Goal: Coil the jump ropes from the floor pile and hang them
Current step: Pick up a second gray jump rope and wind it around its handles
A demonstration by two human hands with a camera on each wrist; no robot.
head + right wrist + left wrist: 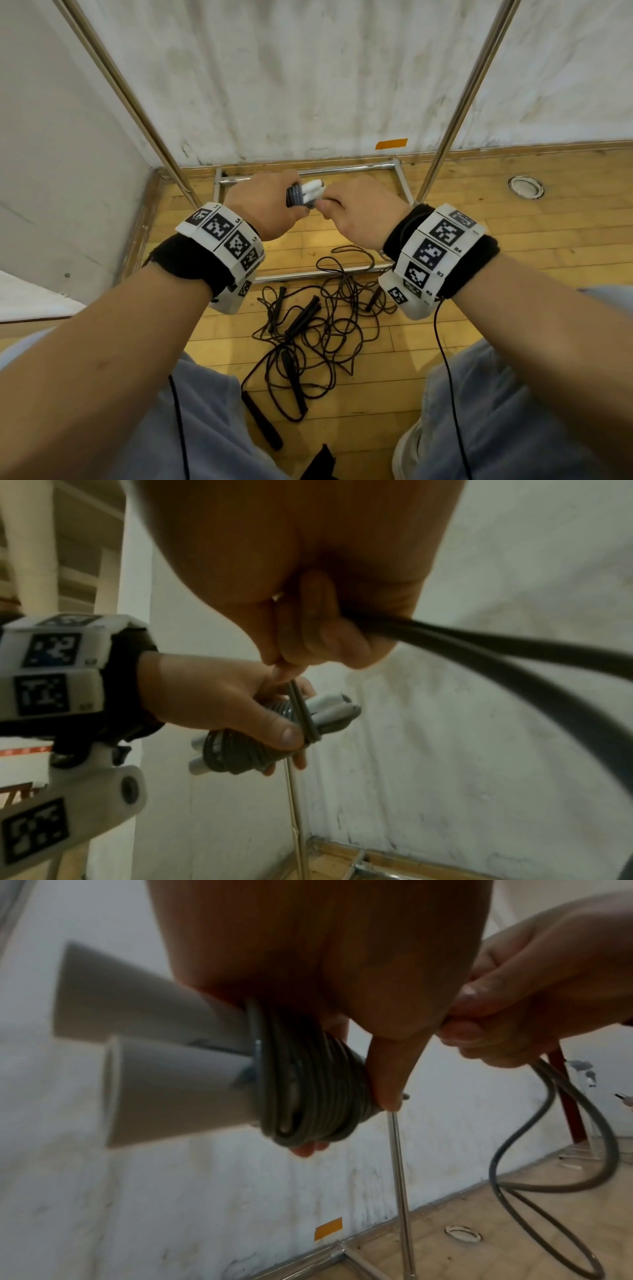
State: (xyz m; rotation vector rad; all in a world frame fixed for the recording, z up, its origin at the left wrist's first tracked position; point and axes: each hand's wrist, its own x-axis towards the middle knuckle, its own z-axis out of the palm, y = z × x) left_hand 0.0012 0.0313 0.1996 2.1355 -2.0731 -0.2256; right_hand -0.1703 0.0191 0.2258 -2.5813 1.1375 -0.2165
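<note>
Grey rope (308, 1085): wound in tight turns round its two white handles (164, 1069), which lie side by side. Bundle sits in the left hand (270, 205), fingers curled under it, thumb (274, 731) pressing the last turn down. Handle ends stick out past the fingers, away from the wrist.

Right hand (359, 209), just beside the left: fingers closed on the free rope, pinching a doubled strand that runs taut to the bundle. The slack loop (548, 1150) hangs below this hand.

Step, as judged: finishing the coil on this rope; hanging not yet begun. Next move likely calls for keeping tension while the remaining loop is wrapped or tucked, thumb holding the turns so they don't spring off.

Below both hands, on the floor: pile (318, 329) of black ropes, tangled. Rack (459, 106) poles rise beyond the hands.
</note>
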